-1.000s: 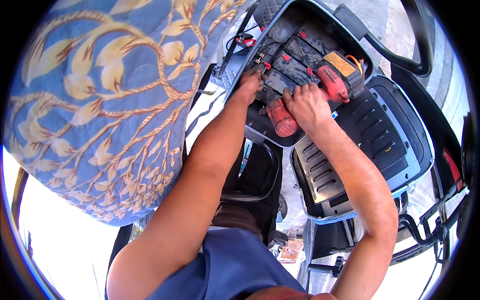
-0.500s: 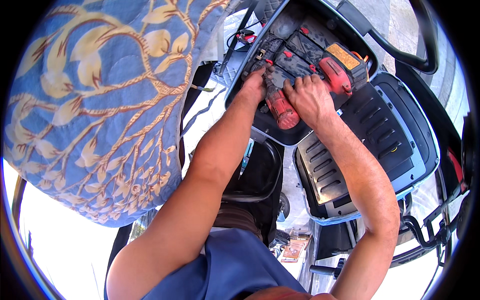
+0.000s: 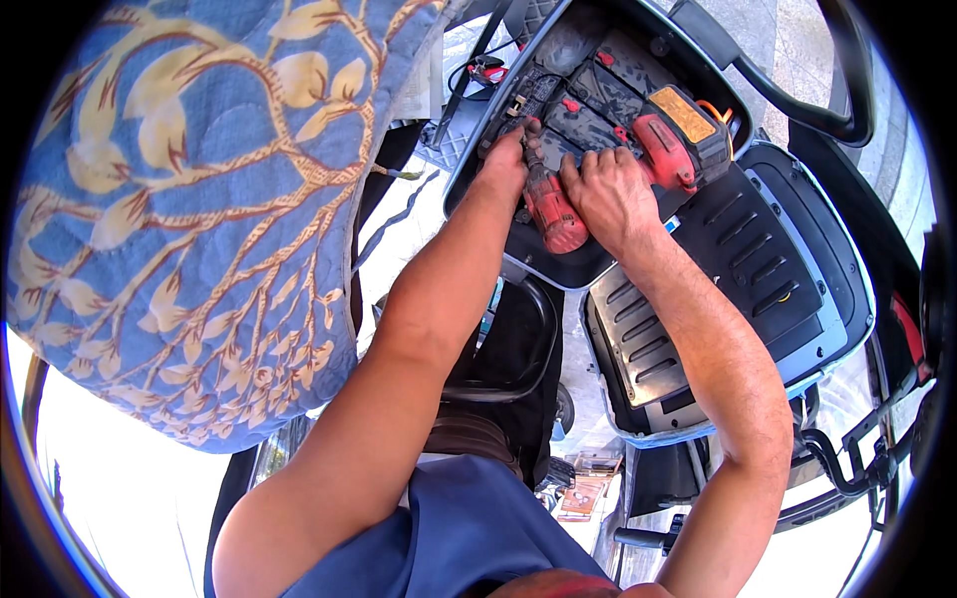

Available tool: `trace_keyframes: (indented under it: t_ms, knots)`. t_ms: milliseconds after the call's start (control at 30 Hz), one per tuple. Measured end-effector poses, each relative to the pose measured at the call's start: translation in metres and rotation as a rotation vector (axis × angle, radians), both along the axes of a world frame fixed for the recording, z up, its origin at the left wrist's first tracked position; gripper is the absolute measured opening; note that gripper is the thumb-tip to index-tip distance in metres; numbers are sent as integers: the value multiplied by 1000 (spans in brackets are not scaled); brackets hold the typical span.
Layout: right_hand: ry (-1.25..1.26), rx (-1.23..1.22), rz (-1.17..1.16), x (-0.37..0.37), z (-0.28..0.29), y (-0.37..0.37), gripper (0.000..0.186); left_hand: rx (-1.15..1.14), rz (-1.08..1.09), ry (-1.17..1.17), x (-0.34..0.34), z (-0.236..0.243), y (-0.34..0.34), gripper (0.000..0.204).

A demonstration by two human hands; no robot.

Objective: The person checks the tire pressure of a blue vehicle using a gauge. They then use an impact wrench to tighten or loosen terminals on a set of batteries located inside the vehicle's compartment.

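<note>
Inside an open black box with dusty battery blocks point(image 3: 628, 85), my right hand point(image 3: 613, 194) is closed on the handle of a red cordless drill point(image 3: 561, 219), whose yellow-topped battery pack point(image 3: 683, 110) points to the upper right. My left hand point(image 3: 506, 159) is closed at the drill's front end, beside small red terminal caps and a brass-coloured fitting point(image 3: 517, 105) on the blocks. My fingers hide exactly what the left hand grips.
A blue quilted cover point(image 3: 189, 199) with leaf pattern fills the left. An upturned seat lid with slotted metal plate point(image 3: 638, 354) lies right of the box. Black tubular rails point(image 3: 781, 97) border the box at upper right, and another black frame point(image 3: 508, 389) is below it.
The drill and both hands have shifted slightly upward, away from me, and the whole view has moved a little. Both hands keep their closed holds.
</note>
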State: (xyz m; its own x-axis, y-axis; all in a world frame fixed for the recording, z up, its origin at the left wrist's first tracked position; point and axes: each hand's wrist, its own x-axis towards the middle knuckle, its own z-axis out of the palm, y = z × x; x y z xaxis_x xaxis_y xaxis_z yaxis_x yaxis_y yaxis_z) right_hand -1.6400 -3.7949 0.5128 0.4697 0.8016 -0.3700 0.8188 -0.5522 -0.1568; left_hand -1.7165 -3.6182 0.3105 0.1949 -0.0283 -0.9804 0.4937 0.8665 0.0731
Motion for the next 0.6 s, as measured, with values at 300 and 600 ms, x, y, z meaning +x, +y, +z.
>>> trace_keyframes:
  t_ms: [300, 600]
  knots:
    - [13, -5, -12, 1, -3, 0, 19, 56, -10, 29, 4, -4, 0, 23]
    - [-56, -25, 15, -2, -3, 1, 23, 295, -323, 127, 17, 6, -7, 21]
